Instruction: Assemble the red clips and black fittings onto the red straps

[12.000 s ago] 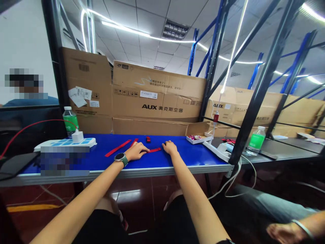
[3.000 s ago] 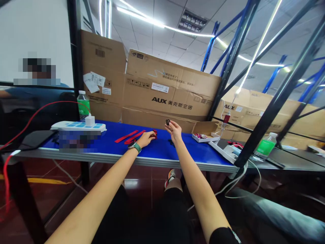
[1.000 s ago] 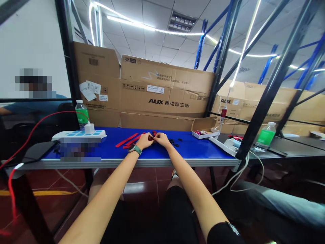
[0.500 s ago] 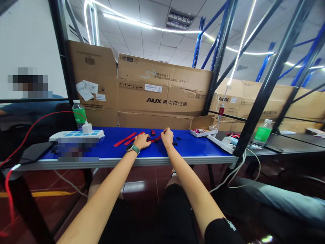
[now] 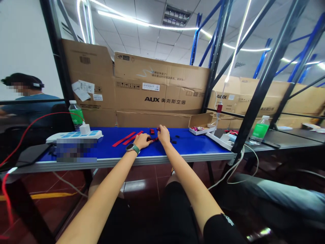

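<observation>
Both hands are over the blue tabletop (image 5: 142,152). A short red strap (image 5: 154,139) with dark parts on it runs between them. My left hand (image 5: 143,140), with a watch at its wrist, is closed on the strap's left end near a small dark piece. My right hand (image 5: 164,134) pinches the other end, a bit of red showing at its fingertips. Two red straps (image 5: 124,139) lie flat left of my left hand. A small red-and-black bundle (image 5: 152,131) sits just beyond the hands. Small black pieces (image 5: 174,142) lie right of my right hand.
A white box (image 5: 201,130) with small items stands at back right. On the left are a power strip (image 5: 73,136), a bottle (image 5: 75,113) and a red cable. Cardboard (image 5: 162,91) walls the back. A metal post (image 5: 254,101) rises at right. Another person sits at far left.
My right hand has moved slightly left, closer to my left hand, and the strap showing between them is shorter. My left hand stays nearly in place. The view has shifted a little.
</observation>
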{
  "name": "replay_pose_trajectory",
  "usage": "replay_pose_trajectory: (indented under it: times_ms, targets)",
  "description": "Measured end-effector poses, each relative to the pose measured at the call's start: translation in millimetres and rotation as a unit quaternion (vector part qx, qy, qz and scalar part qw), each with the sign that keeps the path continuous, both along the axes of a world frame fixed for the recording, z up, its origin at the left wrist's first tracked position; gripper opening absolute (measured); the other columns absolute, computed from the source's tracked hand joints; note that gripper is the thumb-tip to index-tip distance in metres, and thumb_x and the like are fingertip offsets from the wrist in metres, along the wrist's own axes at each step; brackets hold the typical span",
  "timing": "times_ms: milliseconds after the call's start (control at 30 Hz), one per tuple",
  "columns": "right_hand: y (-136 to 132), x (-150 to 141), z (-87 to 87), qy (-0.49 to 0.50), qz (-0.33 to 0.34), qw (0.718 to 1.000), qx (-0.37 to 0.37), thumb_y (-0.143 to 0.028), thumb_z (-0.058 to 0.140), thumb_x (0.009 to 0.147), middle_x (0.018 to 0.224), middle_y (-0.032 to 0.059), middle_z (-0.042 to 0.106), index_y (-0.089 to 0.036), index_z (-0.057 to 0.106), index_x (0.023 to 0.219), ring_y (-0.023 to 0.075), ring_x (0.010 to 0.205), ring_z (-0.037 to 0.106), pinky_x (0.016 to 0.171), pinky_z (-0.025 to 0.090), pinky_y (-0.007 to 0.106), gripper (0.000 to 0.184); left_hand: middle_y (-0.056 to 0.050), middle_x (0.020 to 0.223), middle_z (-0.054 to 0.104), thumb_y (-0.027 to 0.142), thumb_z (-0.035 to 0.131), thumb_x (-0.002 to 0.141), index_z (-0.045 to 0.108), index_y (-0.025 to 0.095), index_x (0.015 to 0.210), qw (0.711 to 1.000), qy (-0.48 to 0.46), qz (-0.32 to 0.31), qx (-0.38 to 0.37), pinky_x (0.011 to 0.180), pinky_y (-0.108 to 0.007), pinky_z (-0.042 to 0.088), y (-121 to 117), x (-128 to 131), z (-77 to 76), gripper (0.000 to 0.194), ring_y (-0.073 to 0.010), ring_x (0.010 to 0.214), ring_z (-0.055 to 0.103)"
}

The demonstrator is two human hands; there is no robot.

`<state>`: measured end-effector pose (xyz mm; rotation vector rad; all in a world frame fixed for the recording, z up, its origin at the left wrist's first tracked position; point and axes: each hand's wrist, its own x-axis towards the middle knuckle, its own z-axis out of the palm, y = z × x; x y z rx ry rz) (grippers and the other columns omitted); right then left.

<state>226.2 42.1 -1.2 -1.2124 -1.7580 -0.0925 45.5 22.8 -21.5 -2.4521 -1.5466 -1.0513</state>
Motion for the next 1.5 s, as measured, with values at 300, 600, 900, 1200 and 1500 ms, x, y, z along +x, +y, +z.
replay_pose_trajectory:
  times_ms: [300,600,900,1200,1500]
  targets:
    - [21.3,-10.7,-10.2,0.019,0.238,0.971,-0.029,-0.014,0.063,0.086,0.094,0.0026,0.074,-0.023,0.073,0.094,0.0176,0.089,0.068,0.087,0.051,0.028,0.016,-0.008,0.093,0.076,0.037,0.061,0.092,0.071,0.019,0.097,0.972,-0.229,-0.031,0.040,0.081,-0.030,0.054,12.5,-10.9,4.0,0.021,-0.0207,0.086,0.071]
    - [8.6,-19.1,-6.3,0.057,0.230,0.971,-0.019,-0.020,0.061,0.085,0.086,0.0032,0.074,-0.021,0.072,0.089,0.0166,0.079,0.068,0.080,0.051,0.026,0.011,-0.006,0.098,0.078,0.033,0.060,0.092,0.077,0.021,0.097,0.971,-0.219,-0.043,0.080,0.087,-0.030,0.054,1.9,-9.8,12.6,0.022,-0.0213,0.091,0.071]
    - [13.5,-18.9,-6.7,0.005,0.199,0.979,0.040,-0.019,0.063,0.086,0.085,0.0043,0.070,-0.020,0.068,0.083,0.0165,0.079,0.064,0.076,0.049,0.025,0.006,-0.009,0.104,0.078,0.023,0.060,0.091,0.078,0.020,0.103,0.979,-0.182,-0.026,0.088,0.093,-0.035,0.054,5.4,-10.2,10.7,0.023,-0.0240,0.099,0.072]
    - [11.7,-18.7,-5.6,0.009,0.191,0.974,0.118,-0.021,0.060,0.090,0.083,0.0055,0.070,-0.019,0.069,0.087,0.0172,0.077,0.063,0.074,0.047,0.027,0.009,-0.006,0.092,0.079,0.028,0.062,0.091,0.079,0.020,0.100,0.969,-0.231,-0.059,0.072,0.079,-0.030,0.059,-1.4,-8.7,14.5,0.020,-0.0219,0.081,0.075]
    - [9.2,-17.0,-5.8,-0.016,0.222,0.968,0.113,-0.018,0.057,0.089,0.083,0.0045,0.068,-0.019,0.066,0.089,0.0167,0.076,0.061,0.073,0.046,0.026,0.009,-0.008,0.099,0.079,0.025,0.063,0.091,0.079,0.018,0.105,0.960,-0.268,-0.058,0.064,0.083,-0.037,0.061,1.4,-10.3,15.2,0.023,-0.0247,0.085,0.075]
